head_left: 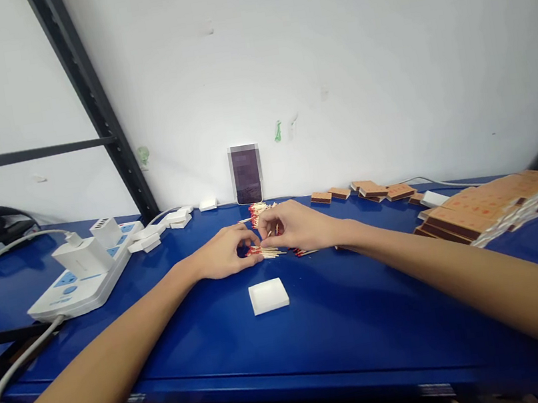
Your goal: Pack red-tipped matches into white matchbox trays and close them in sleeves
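Red-tipped matches [273, 252] lie between the left fingers [246, 263], held apart; right fingers [269, 217] seem pinched together.

Workshop, apparently: blue tabletop [348, 324], black metal frame [91, 100], power strip [94, 287], stacked brown sleeves [496, 204], loose matches [273, 253], marked white wall [355, 67].

Quantities: bench [194, 347], one; hands, two (left hand [221, 253], right hand [300, 225]); phone [248, 176], one; power strip [92, 299], one; plugged-in adapters [83, 259], two; front white tray [269, 296], one; rear-left white trays [208, 204], at least five; brown boxes [399, 191], at least six; matches [271, 253], many. Overlap prevents exact box and match counts.
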### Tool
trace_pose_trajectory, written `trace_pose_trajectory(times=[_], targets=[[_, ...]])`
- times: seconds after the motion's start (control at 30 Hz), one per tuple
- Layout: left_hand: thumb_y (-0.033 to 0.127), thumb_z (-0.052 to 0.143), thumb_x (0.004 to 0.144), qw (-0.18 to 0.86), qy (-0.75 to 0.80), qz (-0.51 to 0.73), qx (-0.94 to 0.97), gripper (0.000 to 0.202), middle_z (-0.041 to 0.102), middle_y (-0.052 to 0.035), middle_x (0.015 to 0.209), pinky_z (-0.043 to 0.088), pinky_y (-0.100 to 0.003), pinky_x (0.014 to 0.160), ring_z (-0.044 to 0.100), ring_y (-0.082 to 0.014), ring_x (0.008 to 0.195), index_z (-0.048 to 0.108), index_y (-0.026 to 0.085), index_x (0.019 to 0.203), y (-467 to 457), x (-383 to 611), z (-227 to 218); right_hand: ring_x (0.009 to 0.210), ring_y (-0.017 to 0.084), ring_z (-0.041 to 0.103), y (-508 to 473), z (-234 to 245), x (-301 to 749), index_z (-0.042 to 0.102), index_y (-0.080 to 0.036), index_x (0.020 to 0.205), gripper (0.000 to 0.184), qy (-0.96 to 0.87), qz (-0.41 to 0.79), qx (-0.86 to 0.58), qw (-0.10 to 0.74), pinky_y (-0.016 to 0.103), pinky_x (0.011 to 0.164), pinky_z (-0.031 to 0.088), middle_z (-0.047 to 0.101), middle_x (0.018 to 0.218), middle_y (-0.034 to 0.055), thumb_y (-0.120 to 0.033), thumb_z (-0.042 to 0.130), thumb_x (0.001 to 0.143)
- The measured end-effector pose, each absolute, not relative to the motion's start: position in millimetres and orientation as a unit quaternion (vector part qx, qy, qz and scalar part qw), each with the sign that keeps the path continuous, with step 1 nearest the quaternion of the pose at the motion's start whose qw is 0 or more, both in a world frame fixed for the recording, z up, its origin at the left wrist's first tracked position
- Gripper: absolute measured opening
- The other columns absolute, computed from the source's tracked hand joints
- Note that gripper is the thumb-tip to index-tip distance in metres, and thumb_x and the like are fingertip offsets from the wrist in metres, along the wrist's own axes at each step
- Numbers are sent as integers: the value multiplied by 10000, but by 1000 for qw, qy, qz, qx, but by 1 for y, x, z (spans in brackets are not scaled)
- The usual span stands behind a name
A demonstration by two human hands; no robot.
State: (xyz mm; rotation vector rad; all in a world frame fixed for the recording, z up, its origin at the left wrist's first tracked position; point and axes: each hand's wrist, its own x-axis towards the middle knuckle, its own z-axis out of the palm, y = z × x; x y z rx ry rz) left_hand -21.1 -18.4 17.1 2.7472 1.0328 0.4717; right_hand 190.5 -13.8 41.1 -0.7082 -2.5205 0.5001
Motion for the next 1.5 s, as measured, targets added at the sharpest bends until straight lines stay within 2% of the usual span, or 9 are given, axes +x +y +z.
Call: trace_pose_trajectory(times=[0.17, 0.27, 0.37, 0.53, 0.7, 0.87, 1.1, 1.33, 1.5], targets=[[400, 596, 844, 82, 331, 165, 925, 231, 596, -33, 851, 428, -296, 725, 540, -171, 763, 615, 173, 880, -21, -19, 16, 689, 114, 557, -18, 28, 184, 623, -176, 753, 46, -922, 144, -256, 253, 254, 672, 384, 666, 759, -6, -160, 609, 794], [414, 597, 838, 83, 337, 162, 924, 247, 588, -30, 826, 423, -294, 699, 535, -166, 741, 610, 168, 845, -22, -19, 17, 694, 124, 567, -20, 31, 186, 645, -180, 782, 67, -921, 137, -275, 241, 260, 675, 391, 673, 763, -2, -226, 617, 822], [435, 598, 833, 87, 336, 165, 923, 268, 596, -33, 844, 423, -297, 699, 540, -168, 749, 638, 174, 880, -23, -19, 17, 696, 134, 581, -23, 43, 202, 642, -188, 828, 159, -909, 125, -315, 243, 270, 657, 406, 681, 799, 12, -298, 542, 885], [419, 611, 818, 103, 330, 169, 923, 266, 610, -33, 877, 429, -294, 710, 554, -167, 771, 662, 187, 938, -24, -18, 17, 825, 214, 617, -27, 47, 246, 655, -197, 893, 168, -909, -1, -389, 151, 351, 727, 434, 690, 908, 68, -311, 537, 863], [439, 603, 813, 109, 330, 162, 924, 279, 615, -38, 880, 431, -307, 734, 558, -173, 773, 661, 189, 922, -26, -18, 17, 980, 262, 609, -31, 29, 265, 640, -186, 1117, 306, -918, -4, -381, 109, 401, 837, 465, 646, 1087, 115, -305, 559, 847], [406, 615, 816, 106, 326, 159, 926, 251, 603, -30, 873, 428, -302, 728, 554, -164, 771, 658, 191, 937, -30, -17, 18, 930, 245, 609, -40, 23, 257, 644, -176, 1062, 227, -921, -8, -380, 82, 385, 821, 470, 639, 1027, 115, -240, 508, 891], [381, 622, 823, 110, 321, 154, 928, 239, 611, -37, 891, 435, -302, 725, 564, -164, 775, 664, 192, 963, -37, -12, 19, 851, 215, 591, -52, 9, 255, 639, -196, 973, 163, -916, -8, -382, 121, 338, 745, 460, 629, 965, 94, -215, 489, 911], [381, 636, 829, 128, 310, 162, 928, 231, 629, -36, 914, 443, -295, 737, 571, -161, 799, 662, 200, 969, -40, -5, 18, 883, 209, 583, -52, 2, 249, 627, -198, 945, 170, -906, -13, -397, 150, 313, 713, 458, 622, 960, 91, -217, 459, 930], [366, 567, 884, 152, 309, 163, 925, 223, 618, -21, 885, 444, -287, 714, 554, -154, 777, 644, 205, 1019, -41, -2, 20, 994, 218, 569, -50, 2, 250, 602, -202, 1028, 170, -903, 3, -382, 198, 337, 809, 462, 607, 1073, 86, -190, 493, 898]])
